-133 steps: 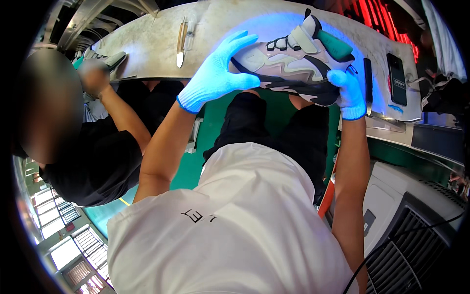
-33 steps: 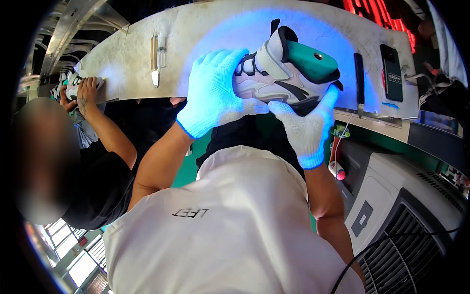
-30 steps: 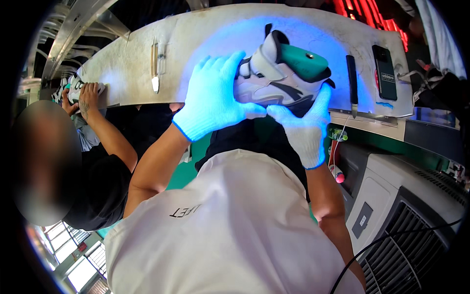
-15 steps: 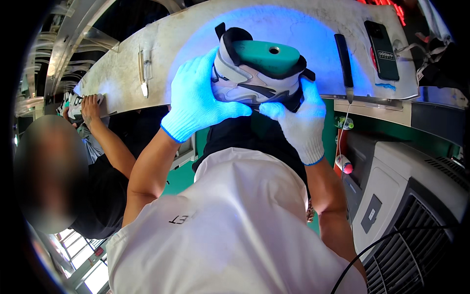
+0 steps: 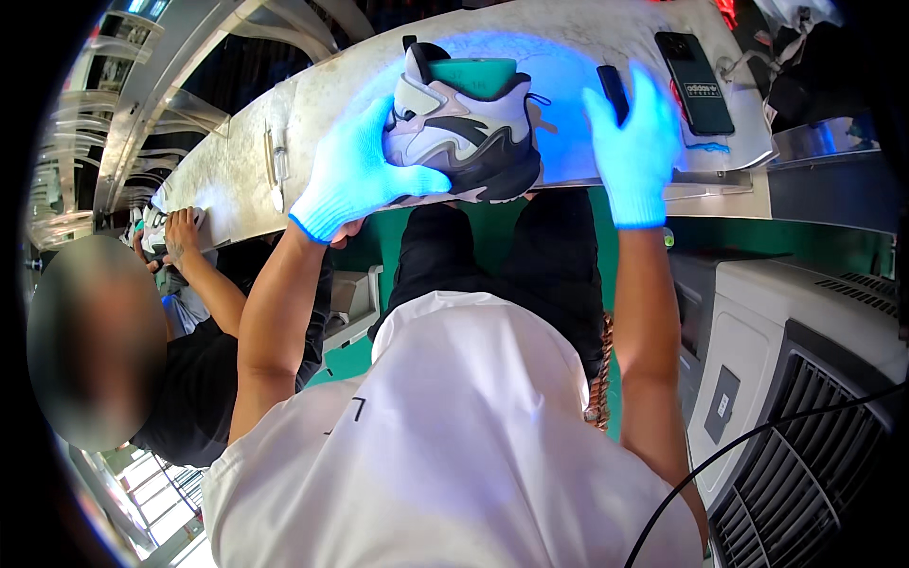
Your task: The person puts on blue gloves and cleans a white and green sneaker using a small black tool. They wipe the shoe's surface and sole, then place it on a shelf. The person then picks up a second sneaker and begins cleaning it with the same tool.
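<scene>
My left hand, in a white knit glove lit blue, is closed on the left end of a sneaker, thumb along its lower side. The sneaker is white, grey and black, and a green shoe last fills its opening. It is held at the near edge of the bench. My gloved right hand is off the sneaker, thumb and fingers spread around a black stick-shaped tool on the bench. The tool's lower part is hidden behind that hand, and no firm grip shows.
A dark phone lies right of the tool on the pale bench. Slim tools lie further left. At the far left a co-worker's hand rests on another shoe. A grey machine with a black grille stands at lower right.
My right hand has let go of the sneaker and moved right to the black tool. The sneaker, still in my left hand, has turned, showing more of its side and less of the last's top.
</scene>
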